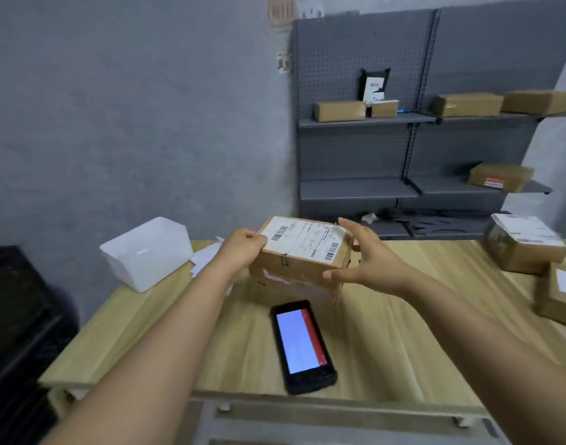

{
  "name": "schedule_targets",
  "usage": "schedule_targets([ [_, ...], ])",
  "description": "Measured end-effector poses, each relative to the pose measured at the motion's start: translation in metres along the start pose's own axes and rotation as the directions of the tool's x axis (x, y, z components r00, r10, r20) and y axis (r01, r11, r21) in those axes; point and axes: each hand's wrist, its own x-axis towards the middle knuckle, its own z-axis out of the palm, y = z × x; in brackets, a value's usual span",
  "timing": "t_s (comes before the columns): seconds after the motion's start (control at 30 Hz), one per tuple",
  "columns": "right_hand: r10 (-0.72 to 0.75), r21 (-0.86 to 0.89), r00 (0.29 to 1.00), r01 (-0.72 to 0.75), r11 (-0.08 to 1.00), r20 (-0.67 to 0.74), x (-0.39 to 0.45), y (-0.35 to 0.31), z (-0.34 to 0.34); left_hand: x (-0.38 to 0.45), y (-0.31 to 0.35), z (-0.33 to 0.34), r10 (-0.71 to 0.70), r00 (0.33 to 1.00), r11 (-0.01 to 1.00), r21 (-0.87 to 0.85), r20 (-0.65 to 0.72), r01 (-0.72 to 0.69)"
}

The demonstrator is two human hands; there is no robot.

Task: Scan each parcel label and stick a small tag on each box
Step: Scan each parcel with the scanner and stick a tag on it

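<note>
**Holding one parcel above the scanner**

Gripping the brown cardboard parcel with a white shipping label on top (302, 252) from both ends, the person keeps it lifted just over the light wooden bench (403, 332). The left hand (243, 248) curls its fingers round the left end near the barcode; the right hand (365, 261) spreads wide, thumb at the lower near corner and fingers over the far top corner, clasping the right end. The parcel's long axis runs left to right between the two hands, label face up and tipped slightly toward the camera.

The black handheld scanner with a lit screen (302, 345) lies flat on the bench directly below and nearer the body than the parcel, apart from both hands, its long axis pointing away from the person. The right hand looks marginally closer to it, so it would probably free itself to take the scanner.

Counted: one parcel in hand, one scanner, and two further labelled boxes (526, 248) at the bench's right edge. No small tag is clearly identifiable; some white paper scraps (207, 255) lie beside a white plastic bin (146, 255). Five or so boxes sit on the grey shelving (365, 120).
</note>
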Motion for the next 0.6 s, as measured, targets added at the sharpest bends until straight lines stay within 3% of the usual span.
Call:
schedule_targets([
  [0.3, -0.028, 0.023, 0.959, 0.022, 0.999, 0.282, 0.027, -0.063, 0.134, -0.019, -0.105, -0.134, -0.145, 0.989, 0.975, 0.168, -0.032, 0.148],
  [0.6, 0.036, -0.129, 0.880, 0.029, 0.991, 0.473, 0.036, -0.061, 0.154, -0.019, -0.131, -0.157, -0.226, 0.970, 0.943, 0.271, 0.093, 0.194],
])
